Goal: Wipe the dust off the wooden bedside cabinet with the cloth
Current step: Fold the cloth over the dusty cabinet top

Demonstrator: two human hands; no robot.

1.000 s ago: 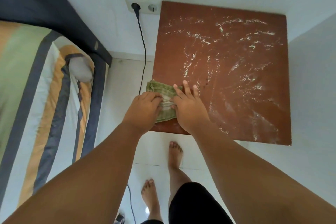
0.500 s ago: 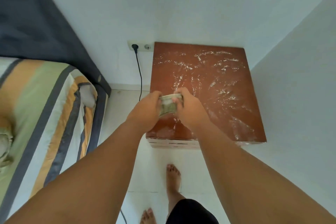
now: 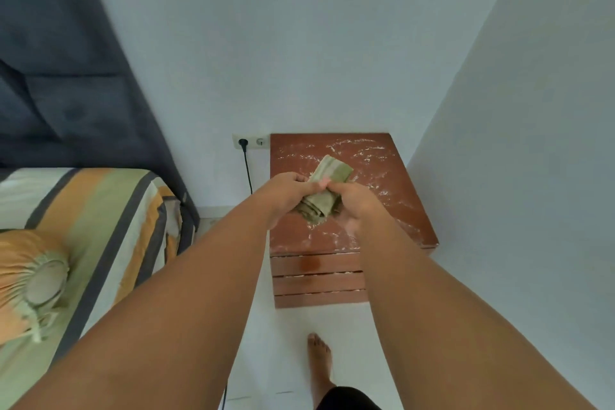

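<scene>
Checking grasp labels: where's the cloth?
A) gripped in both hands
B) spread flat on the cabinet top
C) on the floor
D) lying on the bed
A: the left hand and right hand both grip the bunched green cloth in front of the dusty cabinet.

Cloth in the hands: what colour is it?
The cloth is olive green, faintly striped; the head view shows it.
</scene>
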